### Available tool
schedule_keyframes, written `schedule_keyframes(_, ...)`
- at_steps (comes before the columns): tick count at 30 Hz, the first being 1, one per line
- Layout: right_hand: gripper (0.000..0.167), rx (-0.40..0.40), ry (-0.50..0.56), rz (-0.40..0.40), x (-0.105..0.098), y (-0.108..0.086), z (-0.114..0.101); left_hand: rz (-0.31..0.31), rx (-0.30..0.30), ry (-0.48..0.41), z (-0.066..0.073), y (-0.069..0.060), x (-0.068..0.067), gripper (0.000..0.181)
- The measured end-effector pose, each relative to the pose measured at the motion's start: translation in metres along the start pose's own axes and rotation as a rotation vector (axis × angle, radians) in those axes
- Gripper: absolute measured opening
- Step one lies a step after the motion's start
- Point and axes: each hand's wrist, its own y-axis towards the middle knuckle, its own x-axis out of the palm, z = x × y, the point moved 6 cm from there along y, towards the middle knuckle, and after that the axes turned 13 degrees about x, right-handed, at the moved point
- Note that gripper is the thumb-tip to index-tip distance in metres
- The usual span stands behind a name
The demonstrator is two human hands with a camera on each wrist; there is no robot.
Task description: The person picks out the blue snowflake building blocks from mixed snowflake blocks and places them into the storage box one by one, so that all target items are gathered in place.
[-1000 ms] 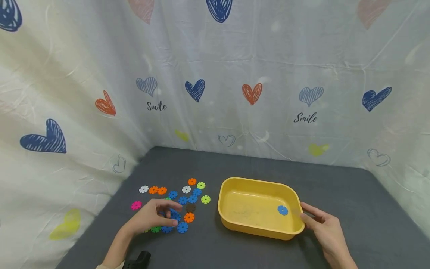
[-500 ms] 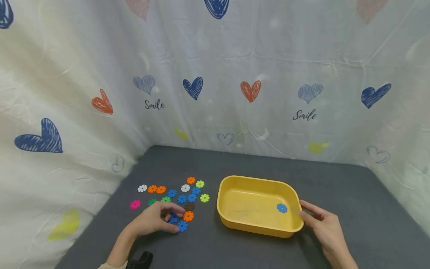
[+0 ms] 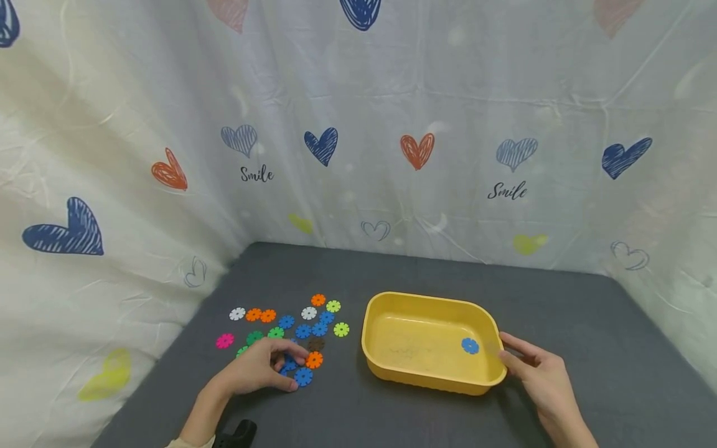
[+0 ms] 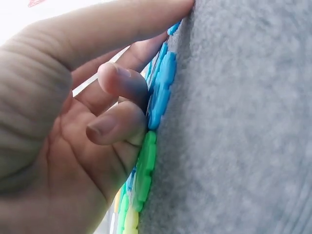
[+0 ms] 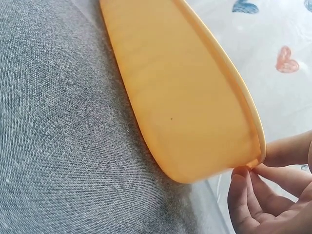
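Observation:
My left hand [image 3: 254, 368] is down among the small notched plastic discs at the left of the table. In the head view its thumb tip touches the edge of a blue disc [image 3: 303, 376], while its forefinger lies near an orange disc [image 3: 314, 359]. Its other fingers curl inward above more blue discs [image 4: 162, 90] and a green disc [image 4: 145, 170] in the left wrist view. My right hand [image 3: 540, 379] pinches the right end of the rim of a yellow plastic tub [image 3: 426, 381]. Inside the tub lies one blue disc [image 3: 470, 346].
Several loose discs spread behind the left hand, among them a pink disc [image 3: 224, 340], a white disc [image 3: 237, 313] and a brown disc [image 3: 316, 344]. A grey cloth [image 3: 347, 423] covers the table. A heart-print curtain [image 3: 358, 186] hangs behind and at the left.
My left hand has lowered onto the discs, its thumb coming to the edge of the blue disc. The right hand keeps its hold on the tub. The head view has shifted slightly.

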Motion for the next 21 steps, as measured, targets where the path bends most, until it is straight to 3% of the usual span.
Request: schedule_keyframes(21,0.054,-0.005,-0.008,-0.005,-0.0004,0.0009,0.0003,-0.003,-0.040,-0.011,0.0001,0.0011,0.0027,0.038)
